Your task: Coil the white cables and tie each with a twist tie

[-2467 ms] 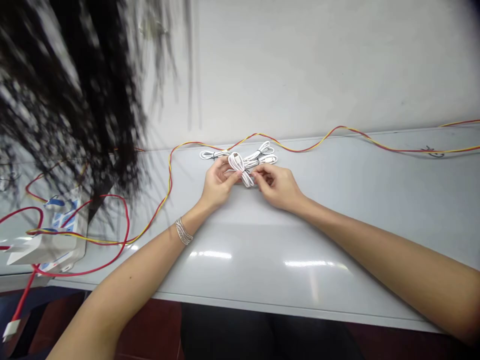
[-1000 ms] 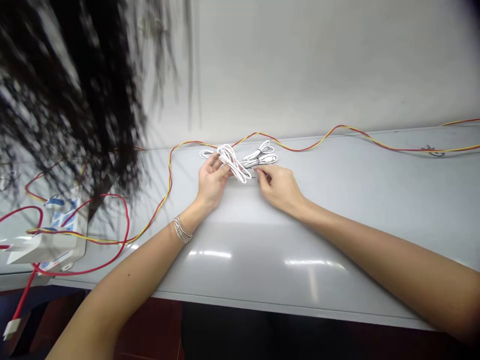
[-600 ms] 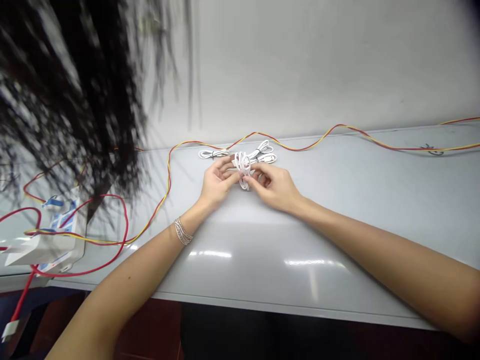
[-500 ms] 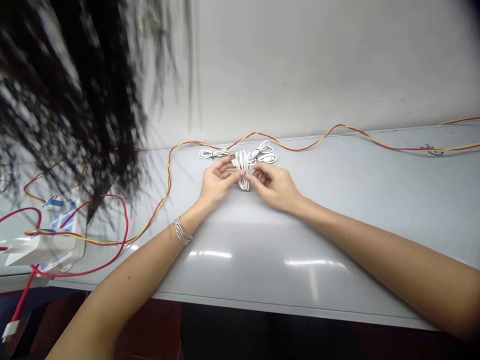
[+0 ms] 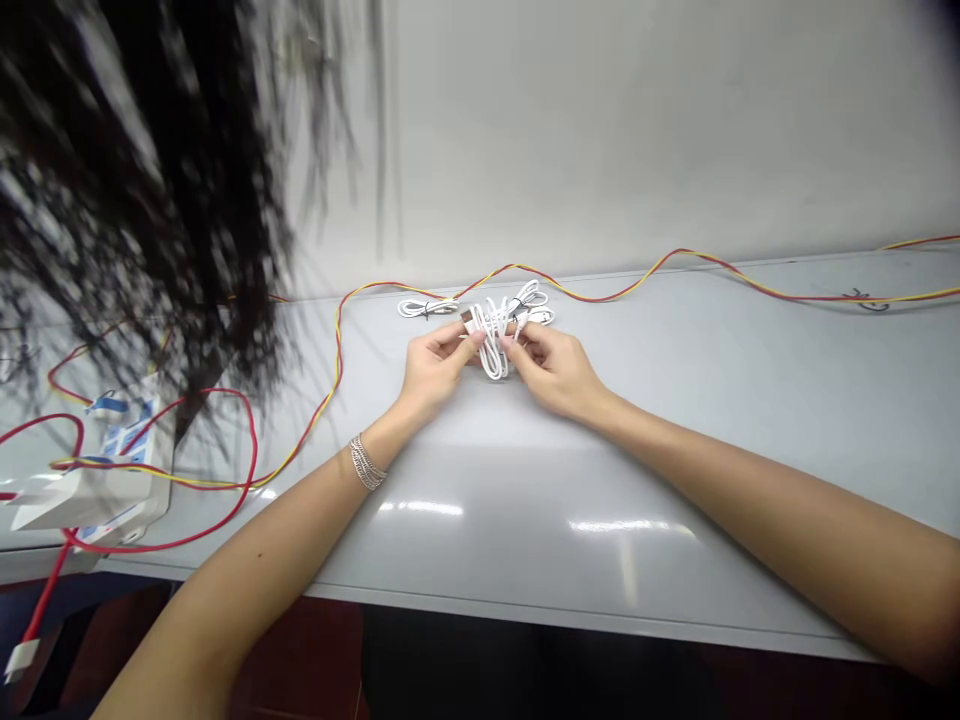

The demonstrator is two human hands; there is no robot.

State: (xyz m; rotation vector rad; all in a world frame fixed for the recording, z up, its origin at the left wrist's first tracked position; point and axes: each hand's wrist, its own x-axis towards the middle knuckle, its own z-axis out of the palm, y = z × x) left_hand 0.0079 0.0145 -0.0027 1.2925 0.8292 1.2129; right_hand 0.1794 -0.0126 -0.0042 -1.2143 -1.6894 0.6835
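A coiled white USB cable (image 5: 493, 350) is held up between both hands, its loops hanging down in the middle. My left hand (image 5: 439, 365) pinches the coil's left side, where a plug shows near the fingertips. On the other side, my right hand (image 5: 551, 365) grips the coil between thumb and curled fingers. Behind the hands lie more white cables: one tied bundle (image 5: 426, 309) to the left, and another bundle (image 5: 529, 296) to the right. A connector end (image 5: 544, 316) shows just above my right hand.
A red and yellow twisted wire (image 5: 679, 252) runs along the back of the grey table (image 5: 525, 520) by the wall. At left sit a white power strip (image 5: 154, 490) with an adapter and looped red cable (image 5: 251, 430). Dark hair blurs the upper left.
The held coil has shifted slightly right and its loops have spread wider. The thumbs, close together before, are now farther apart.
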